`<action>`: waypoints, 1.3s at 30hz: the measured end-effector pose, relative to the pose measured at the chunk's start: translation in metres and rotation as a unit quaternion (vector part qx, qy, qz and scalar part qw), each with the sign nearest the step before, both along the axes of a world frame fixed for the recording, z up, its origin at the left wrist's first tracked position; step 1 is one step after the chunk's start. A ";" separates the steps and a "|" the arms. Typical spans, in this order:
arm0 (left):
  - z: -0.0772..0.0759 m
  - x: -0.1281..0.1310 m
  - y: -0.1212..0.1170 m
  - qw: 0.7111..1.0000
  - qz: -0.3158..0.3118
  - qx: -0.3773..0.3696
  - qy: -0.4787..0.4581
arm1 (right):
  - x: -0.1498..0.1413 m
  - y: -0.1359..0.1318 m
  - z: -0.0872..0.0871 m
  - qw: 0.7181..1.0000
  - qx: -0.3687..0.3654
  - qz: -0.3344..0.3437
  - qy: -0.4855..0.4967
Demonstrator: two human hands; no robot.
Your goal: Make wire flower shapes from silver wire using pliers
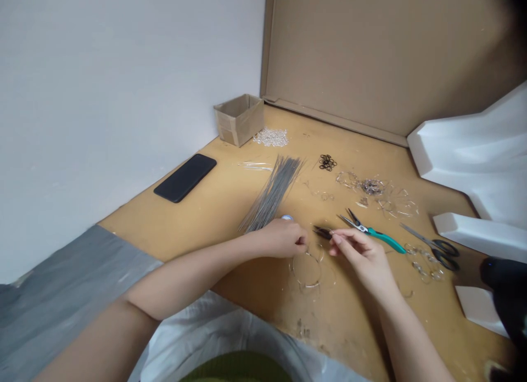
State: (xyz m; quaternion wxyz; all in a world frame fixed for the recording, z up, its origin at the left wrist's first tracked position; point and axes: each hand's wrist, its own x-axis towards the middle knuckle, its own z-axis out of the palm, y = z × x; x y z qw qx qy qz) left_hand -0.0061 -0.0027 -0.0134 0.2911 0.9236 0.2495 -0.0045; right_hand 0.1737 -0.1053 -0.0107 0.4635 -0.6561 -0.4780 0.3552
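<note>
My left hand (288, 238) is closed, its fingers curled at the table's middle; what they hold, if anything, is hidden. Just below its fingertips is a thin wire ring (307, 270) with small bits on it. My right hand (362, 256) pinches with thumb and forefinger, but what lies between them is too small to name. A dark, pointed thing (323, 232) lies by those fingertips. Beyond my left wrist a bundle of straight grey wires (275, 190) rests on the table, partly covered. Long-nose pliers with green handles (385, 239) lie beyond my right hand.
Scissors (436, 247) and a wire loop (424, 264) lie at right. Farther back are tangled wire pieces (373, 187), black rings (328, 162), clear beads (272, 137) and a small cardboard box (239, 121). A black phone (185, 178) lies left; white foam (469, 151) stands right.
</note>
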 end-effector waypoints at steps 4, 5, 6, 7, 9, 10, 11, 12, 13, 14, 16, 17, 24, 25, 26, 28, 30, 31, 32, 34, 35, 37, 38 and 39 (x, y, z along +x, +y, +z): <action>0.001 0.001 0.001 1.000 -0.002 -0.012 -0.013 | -0.002 -0.002 0.002 1.000 0.005 0.013 -0.024; 0.001 0.001 0.001 1.000 -0.004 -0.014 -0.017 | -0.002 -0.002 0.002 1.000 0.004 0.015 -0.026; 0.001 0.001 0.001 1.000 -0.007 -0.018 -0.022 | -0.002 -0.002 0.002 1.000 0.002 0.018 -0.026; 0.002 0.001 0.001 0.999 -0.010 -0.021 -0.031 | -0.002 -0.002 0.002 0.999 0.000 0.020 -0.025; 0.002 0.001 0.002 0.998 -0.013 -0.030 -0.045 | -0.002 -0.002 0.003 1.000 -0.006 0.023 -0.020; 0.002 0.001 0.002 0.998 -0.012 -0.035 -0.048 | -0.002 -0.002 0.003 0.999 -0.008 0.025 -0.018; 0.002 0.001 0.003 0.998 -0.011 -0.041 -0.049 | -0.001 -0.001 0.004 0.999 -0.012 0.028 -0.017; 0.002 0.001 0.004 0.998 -0.010 -0.046 -0.048 | 0.000 -0.001 0.004 0.999 -0.017 0.034 -0.017; 0.002 0.001 0.004 0.997 -0.009 -0.051 -0.049 | 0.001 -0.001 0.005 0.999 -0.023 0.042 -0.016; 0.002 0.001 0.005 0.997 -0.008 -0.057 -0.051 | 0.001 0.000 0.005 0.998 -0.029 0.053 -0.012; 0.002 0.001 0.005 0.995 -0.006 -0.073 -0.063 | 0.002 0.000 0.005 0.996 -0.042 0.076 -0.001; 0.003 0.000 0.005 0.994 -0.004 -0.083 -0.071 | 0.002 0.000 0.005 0.995 -0.042 0.086 0.005; 0.005 0.001 0.004 0.983 0.016 -0.142 -0.120 | -0.004 -0.001 0.005 0.995 -0.016 0.101 0.016; 0.006 0.001 0.004 0.980 0.021 -0.156 -0.125 | -0.004 -0.001 0.006 0.995 -0.011 0.099 0.015; 0.006 0.002 0.004 0.975 0.028 -0.176 -0.130 | -0.005 -0.001 0.007 0.995 -0.006 0.095 0.014; 0.007 0.003 0.003 0.963 0.046 -0.227 -0.136 | -0.005 -0.001 0.007 0.996 0.001 0.088 0.016; 0.008 0.004 0.002 0.946 0.066 -0.284 -0.140 | -0.004 -0.001 0.007 0.997 0.010 0.079 0.016; 0.009 0.004 0.002 0.938 0.075 -0.306 -0.144 | -0.004 -0.001 0.007 0.997 0.015 0.073 0.013; 0.009 0.005 0.001 0.932 0.081 -0.321 -0.150 | -0.003 -0.002 0.006 0.998 0.021 0.066 0.007; 0.009 0.006 0.000 0.925 0.086 -0.332 -0.164 | -0.003 -0.004 0.005 0.998 0.031 0.049 -0.013; 0.009 0.006 0.000 0.924 0.086 -0.331 -0.169 | -0.003 -0.006 0.004 0.998 0.037 0.043 -0.030; 0.010 0.007 -0.001 0.924 0.088 -0.328 -0.174 | -0.004 -0.009 0.004 0.994 0.055 0.033 -0.084; 0.010 0.007 -0.001 0.925 0.090 -0.326 -0.175 | -0.005 -0.010 0.004 0.990 0.071 0.030 -0.122; 0.011 0.007 -0.001 0.925 0.091 -0.325 -0.177 | -0.006 -0.011 0.005 0.982 0.093 0.028 -0.163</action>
